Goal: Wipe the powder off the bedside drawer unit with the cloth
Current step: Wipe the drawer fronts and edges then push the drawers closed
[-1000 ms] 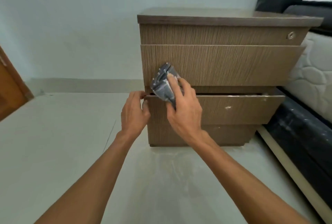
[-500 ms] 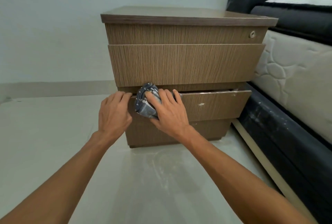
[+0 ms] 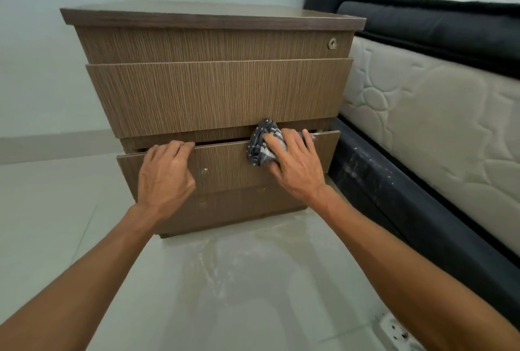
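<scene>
The brown wood-grain bedside drawer unit (image 3: 213,91) stands on the floor beside a bed. Its bottom drawer (image 3: 225,166) is pulled slightly out. My right hand (image 3: 298,166) presses a crumpled grey patterned cloth (image 3: 263,142) on the drawer's top edge, towards its right end. My left hand (image 3: 164,174) grips the same drawer's top edge at its left, fingers curled over it. A few white powder specks (image 3: 204,171) show on the drawer front between my hands, and a little powder lies at the drawer's right corner (image 3: 316,134).
A bed with a quilted mattress (image 3: 427,131) and a dark frame (image 3: 394,196) dusted with white powder stands right against the unit. White powder smears the tiled floor (image 3: 239,266) in front. A white power strip (image 3: 399,333) lies at the bottom right.
My right hand has slid the cloth along the bottom drawer's top edge from its left end to its right end. My left hand stays gripping the drawer's left edge. The view has shifted right.
</scene>
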### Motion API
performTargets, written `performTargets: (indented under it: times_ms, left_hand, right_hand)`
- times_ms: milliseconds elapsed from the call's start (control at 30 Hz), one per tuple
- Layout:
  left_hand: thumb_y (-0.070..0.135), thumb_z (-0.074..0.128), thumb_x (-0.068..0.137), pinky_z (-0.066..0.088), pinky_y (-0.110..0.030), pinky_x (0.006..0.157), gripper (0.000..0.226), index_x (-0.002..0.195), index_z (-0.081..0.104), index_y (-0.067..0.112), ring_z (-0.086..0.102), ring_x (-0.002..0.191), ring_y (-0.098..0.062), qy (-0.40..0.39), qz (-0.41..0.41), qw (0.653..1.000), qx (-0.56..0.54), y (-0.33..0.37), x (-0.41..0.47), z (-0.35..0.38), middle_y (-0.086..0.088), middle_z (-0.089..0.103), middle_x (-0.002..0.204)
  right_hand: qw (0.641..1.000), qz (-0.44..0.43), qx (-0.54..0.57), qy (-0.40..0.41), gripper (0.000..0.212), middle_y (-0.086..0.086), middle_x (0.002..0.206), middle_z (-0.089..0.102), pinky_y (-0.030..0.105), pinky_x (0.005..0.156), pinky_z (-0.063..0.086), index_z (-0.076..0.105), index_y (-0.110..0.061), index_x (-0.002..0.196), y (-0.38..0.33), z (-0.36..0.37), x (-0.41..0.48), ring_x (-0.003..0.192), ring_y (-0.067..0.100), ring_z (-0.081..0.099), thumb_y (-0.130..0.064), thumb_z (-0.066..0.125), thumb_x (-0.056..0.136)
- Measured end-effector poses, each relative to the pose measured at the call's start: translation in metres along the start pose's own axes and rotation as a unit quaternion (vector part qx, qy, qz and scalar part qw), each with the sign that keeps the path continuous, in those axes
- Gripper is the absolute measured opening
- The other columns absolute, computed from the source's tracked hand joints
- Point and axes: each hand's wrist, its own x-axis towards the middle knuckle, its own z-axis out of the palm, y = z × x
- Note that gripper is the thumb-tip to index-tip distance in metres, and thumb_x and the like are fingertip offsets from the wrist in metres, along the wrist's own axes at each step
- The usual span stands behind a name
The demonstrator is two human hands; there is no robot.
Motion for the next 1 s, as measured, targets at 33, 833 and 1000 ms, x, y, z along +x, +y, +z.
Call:
performTargets:
  times_ms: [33, 833, 1000]
  left_hand:
    - [-0.001, 0.056, 0.077, 0.043, -0.05, 0.097, 0.047, 0.124, 0.058, 0.004, 0.059, 0.101, -0.033, 0.002, -0.001, 1.0, -0.001, 0.001, 0.0, 0.0, -0.014, 0.064, 0.111]
    - [0.009, 0.048, 0.085, 0.038, -0.048, 0.098, 0.041, 0.126, 0.054, 0.007, 0.053, 0.113, -0.033, 0.071, -0.125, 0.988, -0.062, -0.039, -0.025, -0.017, -0.015, 0.059, 0.121]
    - [0.01, 0.043, 0.091, 0.044, -0.044, 0.089, 0.034, 0.121, 0.058, 0.009, 0.053, 0.111, -0.029, 0.062, -0.143, 0.982, -0.106, -0.064, -0.032, -0.026, -0.011, 0.059, 0.12]
  right_hand:
    - [1.0, 0.008, -0.002, 0.0, 0.045, 0.011, 0.129, 0.051, 0.053, 0.114, 0.026, 0.044, -0.023, 0.136, 0.01, -0.001, -0.003, 0.126, 0.03, 0.045, -0.038, 0.051, 0.094]
    - [0.446, 0.692, 0.529, 0.203, 0.045, 0.01, 0.116, 0.066, 0.041, 0.08, 0.059, 0.048, -0.013, 0.137, 0.031, -0.017, -0.068, 0.091, 0.023, 0.068, -0.024, 0.057, 0.095]
    - [0.329, 0.635, 0.636, 0.29, 0.033, 0.014, 0.115, 0.068, 0.04, 0.077, 0.06, 0.055, -0.009, 0.125, 0.01, -0.022, -0.028, 0.088, 0.023, 0.07, -0.023, 0.055, 0.096]
